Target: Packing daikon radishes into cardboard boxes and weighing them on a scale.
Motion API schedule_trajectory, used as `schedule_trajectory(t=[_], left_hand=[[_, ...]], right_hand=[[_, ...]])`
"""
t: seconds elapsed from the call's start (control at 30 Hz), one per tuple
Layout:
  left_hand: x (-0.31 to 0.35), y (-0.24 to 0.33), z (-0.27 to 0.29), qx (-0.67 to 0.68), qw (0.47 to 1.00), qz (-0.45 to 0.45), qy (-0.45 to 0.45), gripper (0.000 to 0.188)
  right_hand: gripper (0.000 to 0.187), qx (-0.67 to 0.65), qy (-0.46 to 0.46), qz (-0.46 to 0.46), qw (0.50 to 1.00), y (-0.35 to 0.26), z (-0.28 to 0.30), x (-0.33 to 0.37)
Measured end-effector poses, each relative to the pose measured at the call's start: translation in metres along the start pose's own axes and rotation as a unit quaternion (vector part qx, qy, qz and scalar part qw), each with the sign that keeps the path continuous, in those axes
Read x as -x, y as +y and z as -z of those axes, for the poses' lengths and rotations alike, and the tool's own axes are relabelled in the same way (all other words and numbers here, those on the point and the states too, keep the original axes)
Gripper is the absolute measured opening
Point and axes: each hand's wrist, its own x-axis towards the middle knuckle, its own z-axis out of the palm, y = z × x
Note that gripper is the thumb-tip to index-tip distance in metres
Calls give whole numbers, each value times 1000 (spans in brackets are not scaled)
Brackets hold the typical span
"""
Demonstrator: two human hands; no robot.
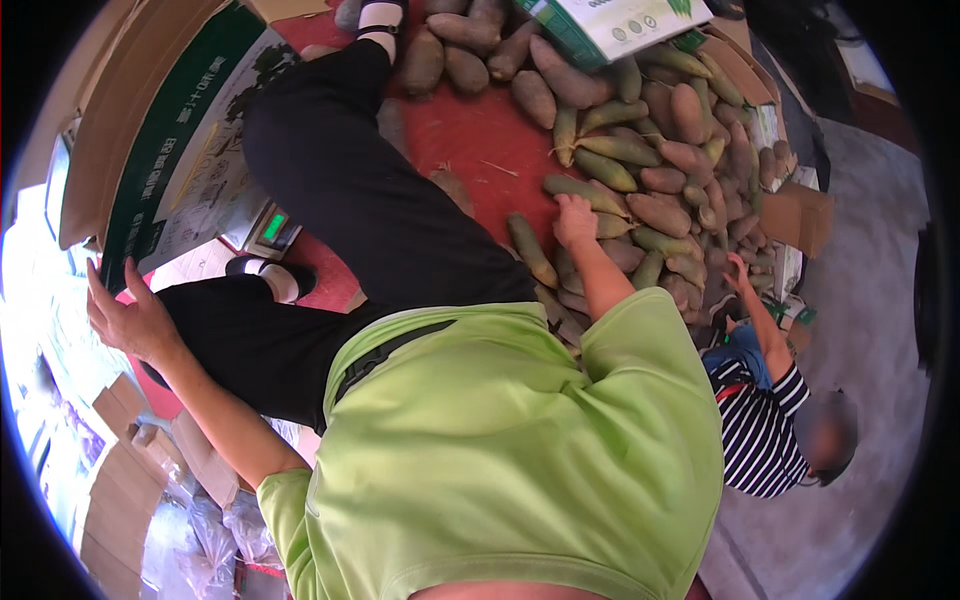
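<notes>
My right hand [576, 222] reaches into a heap of long, thick roots, some green like radishes, others reddish-brown. Its fingers curl round the near side of a green radish [585, 190] at the heap's left edge. Another green radish [531, 249] lies apart on the red floor, left of that hand. Out to the left, my left hand [137, 318] has its fingers spread and holds nothing. Its fingertips are at the lower edge of a large green and white cardboard box [185, 150]; whether they touch it I cannot tell.
A scale [272, 228] with a lit green display stands beside the large box. A white and green carton [625, 25] sits at the heap's far side. A co-worker in a striped shirt [750, 430] reaches toward the heap from the right. Plastic bags [210, 545] lie at lower left.
</notes>
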Motion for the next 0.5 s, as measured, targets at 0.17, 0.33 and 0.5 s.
schedule_trajectory(t=[0.17, 0.33, 0.5], left_hand=[[-3, 4, 7, 71, 997, -9, 18, 41], [1, 13, 10, 72, 996, -6, -55, 35], [-2, 19, 17, 69, 993, -7, -94, 27]], right_hand=[[56, 150, -66, 52, 985, 19, 8, 11], [45, 202, -81, 47, 975, 19, -6, 5], [33, 199, -93, 94, 971, 22, -15, 5]])
